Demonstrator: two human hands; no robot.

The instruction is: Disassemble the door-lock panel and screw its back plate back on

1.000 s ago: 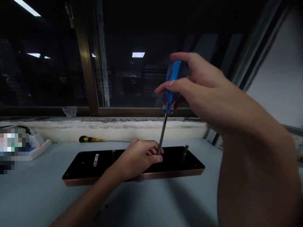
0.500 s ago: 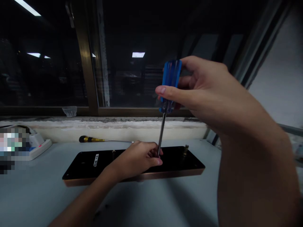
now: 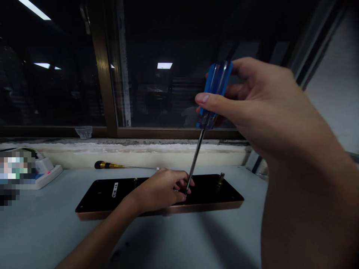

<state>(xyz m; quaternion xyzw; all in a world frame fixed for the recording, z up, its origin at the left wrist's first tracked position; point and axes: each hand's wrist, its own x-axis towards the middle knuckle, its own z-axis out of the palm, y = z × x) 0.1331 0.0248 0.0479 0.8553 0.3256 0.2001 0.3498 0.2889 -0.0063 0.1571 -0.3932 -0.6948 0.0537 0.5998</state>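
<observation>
A screwdriver with a clear blue handle (image 3: 215, 86) is gripped by my right hand (image 3: 260, 93), thumb along the handle's side. Its steel shaft slants down and left to the near edge of a long black plate with copper-coloured sides (image 3: 209, 191). Low on that shaft, the curled fingers and thumb of my left hand (image 3: 162, 188) close about the tip while the hand rests over the plate. Whatever lies under the tip is too small to make out. Brass posts (image 3: 221, 178) stand up from the plate, and a white label (image 3: 115, 189) is on its left part.
Behind the plate lies a second screwdriver with a yellow and black handle (image 3: 109, 164). A white power strip (image 3: 50, 177) sits at the left. On the window sill is a small clear plastic cup (image 3: 84, 132). Small dark bits (image 3: 115, 254) lie on the near tabletop.
My right hand has shifted right and slightly up, so the screwdriver leans more. Its tip has moved toward the plate's near edge, and my left fingers have loosened a little around it.
</observation>
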